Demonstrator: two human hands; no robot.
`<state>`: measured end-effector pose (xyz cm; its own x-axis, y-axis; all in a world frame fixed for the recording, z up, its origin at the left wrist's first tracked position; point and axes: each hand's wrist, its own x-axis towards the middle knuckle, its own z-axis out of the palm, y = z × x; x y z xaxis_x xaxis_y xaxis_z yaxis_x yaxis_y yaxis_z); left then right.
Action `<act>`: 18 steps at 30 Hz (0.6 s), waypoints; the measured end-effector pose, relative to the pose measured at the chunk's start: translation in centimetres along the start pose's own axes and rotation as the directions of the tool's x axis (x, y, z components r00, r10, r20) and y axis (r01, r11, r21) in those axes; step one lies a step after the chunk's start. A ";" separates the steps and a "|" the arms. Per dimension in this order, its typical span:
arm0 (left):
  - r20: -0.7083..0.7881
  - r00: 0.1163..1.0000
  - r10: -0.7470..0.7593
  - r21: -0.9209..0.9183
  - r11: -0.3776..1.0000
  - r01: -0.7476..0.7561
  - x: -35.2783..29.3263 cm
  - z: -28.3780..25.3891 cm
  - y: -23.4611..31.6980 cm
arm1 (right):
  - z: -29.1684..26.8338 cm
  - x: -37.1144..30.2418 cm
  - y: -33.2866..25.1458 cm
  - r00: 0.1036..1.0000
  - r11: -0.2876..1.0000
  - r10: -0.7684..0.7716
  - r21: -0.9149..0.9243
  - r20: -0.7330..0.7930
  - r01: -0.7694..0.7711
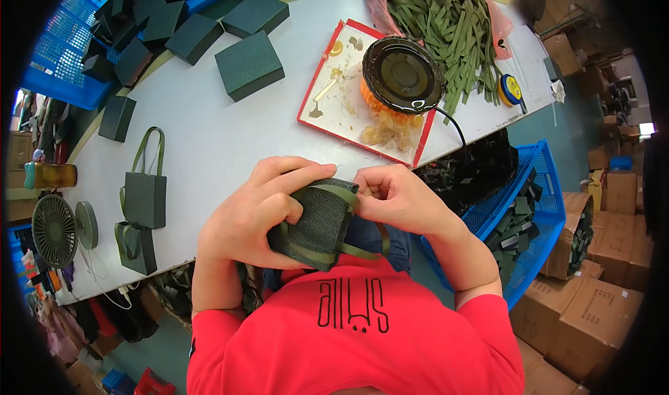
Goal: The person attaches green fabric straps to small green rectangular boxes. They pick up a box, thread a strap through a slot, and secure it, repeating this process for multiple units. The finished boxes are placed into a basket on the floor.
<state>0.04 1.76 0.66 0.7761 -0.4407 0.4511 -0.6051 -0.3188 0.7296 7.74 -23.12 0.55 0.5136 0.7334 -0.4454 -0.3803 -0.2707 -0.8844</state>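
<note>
A small dark green box (317, 221) with a leathery grain is tilted in front of my chest, above the near edge of the table. My left hand (244, 210) is wrapped round its left side, thumb and fingers gripping it. Olive green ribbon (369, 253) runs along the box, and a loop of it hangs off the lower right. At the upper right corner of the box, my right hand (396, 196) has its fingers closed in a pinch on the ribbon. The fingertips partly hide the spot where ribbon meets box.
A round black pot (403, 74) with a cord stands on a red-rimmed white tray (327, 134) smeared with amber residue. Beyond are a pink bag of ribbons (453, 33) and a tape measure (511, 90). Handled boxes (145, 198), a fan (55, 230) and green boxes (249, 65) stand left; a blue crate (536, 235) is right.
</note>
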 end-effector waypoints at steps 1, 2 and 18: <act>0.016 1.000 0.004 0.014 1.000 -0.004 0.1 0.0 0.0 | 0.0 0.1 0.1 1.000 1.000 -0.018 -0.017 0.001 0.018; 0.026 1.000 0.009 0.025 1.000 -0.010 0.1 0.1 0.0 | -0.1 0.2 0.2 0.999 0.999 -0.037 -0.034 0.004 0.037; -0.039 0.999 -0.033 -0.032 0.999 0.032 -0.6 -0.8 -1.0 | -0.2 -1.0 1.5 0.880 0.950 -0.303 -0.045 -0.365 0.308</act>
<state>0.33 2.98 0.09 0.8019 -0.3967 0.4468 -0.5743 -0.3056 0.7595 6.81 -24.37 -0.35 0.8481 0.5001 -0.1752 -0.1684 -0.0592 -0.9839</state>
